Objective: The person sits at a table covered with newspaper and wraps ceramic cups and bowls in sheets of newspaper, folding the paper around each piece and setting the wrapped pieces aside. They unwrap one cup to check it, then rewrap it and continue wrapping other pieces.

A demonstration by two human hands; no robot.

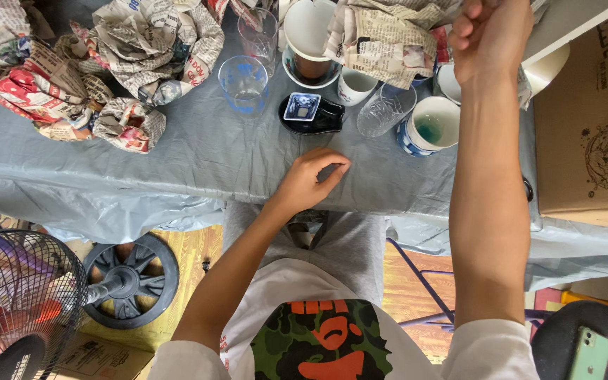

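My left hand (309, 180) rests on the grey plastic table cover (198, 165) near its front edge. Its fingers are bent and apart, and it holds nothing. Just beyond it sits a dark blue dish (326, 121) with a small square blue-and-white dish (301, 106) on it. My right hand (490, 35) is raised at the far right of the table, closed in a fist beside a crumpled newspaper wad (385, 39). Nothing shows in the fist. Below that arm stand a blue-and-white cup (431, 127) with a green inside and a clear glass (385, 110) lying on its side.
A blue glass (243, 83), a tall clear glass (258, 32), stacked bowls (309, 42) and a small white cup (355, 86) crowd the middle. Crumpled newspapers (107, 63) fill the left. A cardboard box (592, 119) stands at right. A fan (15, 302), its base (131, 278) and a phone (589, 352) are below.
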